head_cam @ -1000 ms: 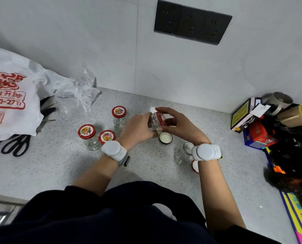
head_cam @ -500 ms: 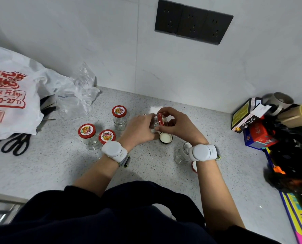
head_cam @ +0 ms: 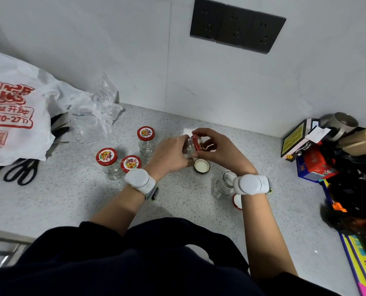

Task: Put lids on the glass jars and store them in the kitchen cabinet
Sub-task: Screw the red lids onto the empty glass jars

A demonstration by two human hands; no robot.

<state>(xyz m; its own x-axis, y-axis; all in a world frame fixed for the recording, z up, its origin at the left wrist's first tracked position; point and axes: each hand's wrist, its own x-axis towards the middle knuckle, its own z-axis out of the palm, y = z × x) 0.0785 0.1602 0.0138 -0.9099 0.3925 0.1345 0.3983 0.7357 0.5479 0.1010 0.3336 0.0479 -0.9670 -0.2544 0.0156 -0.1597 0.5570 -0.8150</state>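
My left hand grips a small glass jar tipped on its side above the counter. My right hand is closed around the red lid on that jar's mouth. Three lidded jars stand to the left: one at the back, one in front left, one partly behind my left wrist. A loose lid lies upside down under my hands. An open jar stands by my right wrist, with another lid half hidden beneath it.
A white printed plastic bag and a clear bag lie at the left, with black scissors in front. Boxes and cups crowd the right edge. A black socket panel is on the wall. The speckled counter runs below.
My right hand has turned around the lid on the held jar, fingers closing further over it. Both hands stay in the same place above the counter.
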